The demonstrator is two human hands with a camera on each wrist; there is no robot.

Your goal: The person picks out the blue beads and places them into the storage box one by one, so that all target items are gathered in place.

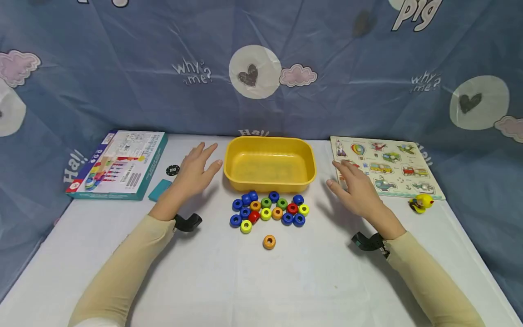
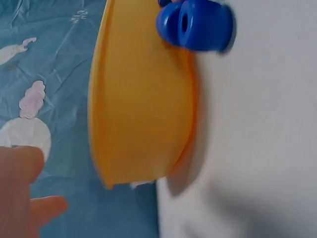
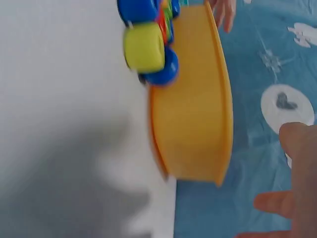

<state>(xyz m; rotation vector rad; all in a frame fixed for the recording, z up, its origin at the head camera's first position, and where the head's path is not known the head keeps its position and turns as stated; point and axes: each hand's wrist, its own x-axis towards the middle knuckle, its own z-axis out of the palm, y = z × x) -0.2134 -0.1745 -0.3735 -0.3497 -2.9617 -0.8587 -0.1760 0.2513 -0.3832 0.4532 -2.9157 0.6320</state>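
A yellow plastic tub [image 1: 269, 186] stands at the back middle of the white table, with nothing inside it. In front of it lies a cluster of ring-shaped beads in blue, green, orange, red and yellow, among them a red bead [image 1: 254, 216] and a yellow bead [image 1: 246, 226]. One orange bead [image 1: 269, 242] lies apart, nearer the front. My left hand [image 1: 195, 171] hovers left of the tub, fingers extended and holding nothing. On the other side my right hand [image 1: 356, 188] is likewise extended and holds nothing, close to the picture puzzle board [image 1: 392, 168].
At the left lies a boxed toy set [image 1: 118, 165], beside a black round chip [image 1: 173, 170] and a teal block [image 1: 160, 190]. A small yellow toy figure [image 1: 421, 203] sits at the board's lower right corner. Blue printed cloth [image 1: 163, 104] hangs behind the table.
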